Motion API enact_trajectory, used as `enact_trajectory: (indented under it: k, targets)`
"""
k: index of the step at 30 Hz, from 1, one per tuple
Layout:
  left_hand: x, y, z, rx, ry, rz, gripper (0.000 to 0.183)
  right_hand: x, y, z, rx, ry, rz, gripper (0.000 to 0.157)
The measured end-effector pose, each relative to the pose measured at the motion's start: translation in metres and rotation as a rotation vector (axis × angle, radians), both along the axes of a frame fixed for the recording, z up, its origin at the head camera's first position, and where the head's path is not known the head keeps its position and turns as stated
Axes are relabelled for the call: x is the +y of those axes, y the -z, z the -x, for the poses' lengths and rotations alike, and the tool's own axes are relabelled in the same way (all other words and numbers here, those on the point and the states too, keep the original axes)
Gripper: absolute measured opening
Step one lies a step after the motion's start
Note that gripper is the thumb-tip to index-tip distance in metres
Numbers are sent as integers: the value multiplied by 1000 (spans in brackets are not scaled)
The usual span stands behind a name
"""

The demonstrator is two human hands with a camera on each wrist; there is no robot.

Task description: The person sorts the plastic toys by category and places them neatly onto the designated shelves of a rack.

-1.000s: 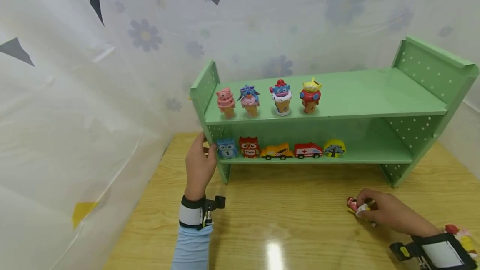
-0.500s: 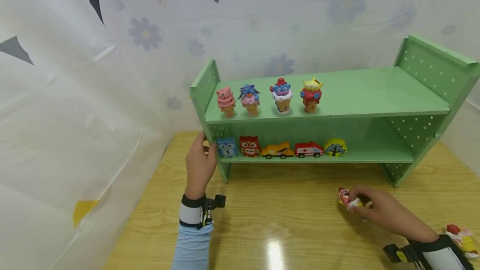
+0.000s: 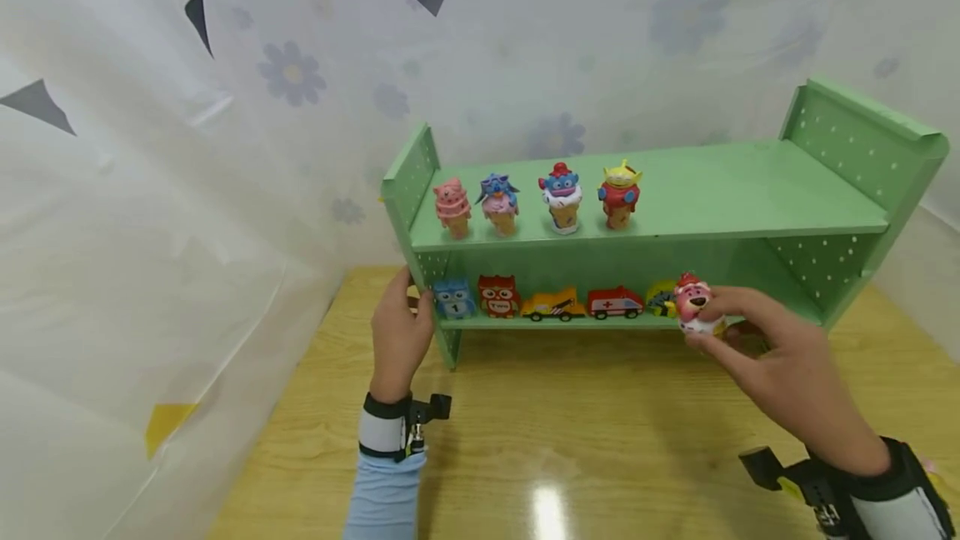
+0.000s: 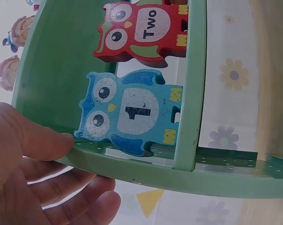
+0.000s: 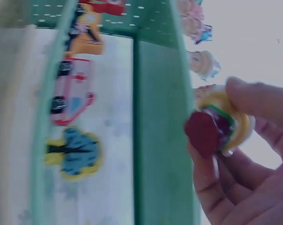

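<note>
My left hand (image 3: 402, 332) holds the left side panel of the green shelf (image 3: 660, 232). In the left wrist view the thumb (image 4: 50, 143) lies at the panel's edge, with the fingers on the outer side. My right hand (image 3: 780, 365) pinches a pink bear figurine (image 3: 692, 307) with a red top, raised before the lower shelf. The figurine partly hides a yellow tree block (image 3: 660, 298). Also on the lower shelf stand a blue owl block (image 3: 454, 298), a red owl block (image 3: 499, 297), an orange truck (image 3: 553, 304) and a red-and-white ambulance (image 3: 615, 302).
Ice-cream-cone figurines stand along the upper shelf's left half: a pink one (image 3: 452, 207), a blue-eared one (image 3: 499, 205), a blue-faced one (image 3: 562, 198) and a yellow-topped one (image 3: 619, 195). The shelf stands on a wooden table (image 3: 495, 448) before a patterned curtain (image 3: 225, 190).
My right hand has lifted the bear figurine off the table, up to the front of the lower shelf. My left hand has stayed on the side panel.
</note>
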State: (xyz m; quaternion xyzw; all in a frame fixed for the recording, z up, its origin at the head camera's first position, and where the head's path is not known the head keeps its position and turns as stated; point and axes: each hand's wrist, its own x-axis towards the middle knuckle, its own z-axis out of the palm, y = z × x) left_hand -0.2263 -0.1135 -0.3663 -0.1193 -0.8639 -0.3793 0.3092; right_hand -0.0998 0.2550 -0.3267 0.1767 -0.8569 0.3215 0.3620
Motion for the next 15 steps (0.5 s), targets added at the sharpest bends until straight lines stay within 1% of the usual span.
enact_trajectory:
  k: [3, 6, 11, 15]
  targets:
    - [0, 1, -2, 12, 0, 7, 34, -3, -15, 8, 40, 25, 79, 36]
    - [0, 2, -2, 22, 0, 4, 34, -6, -31, 18, 72, 11, 133, 34]
    - [0, 2, -1, 2, 0, -1, 35, -9, -54, 34, 96, -6, 172, 31]
    - [0, 1, -1, -11, -2, -7, 36, -12, -64, 50, 115, 3, 197, 28]
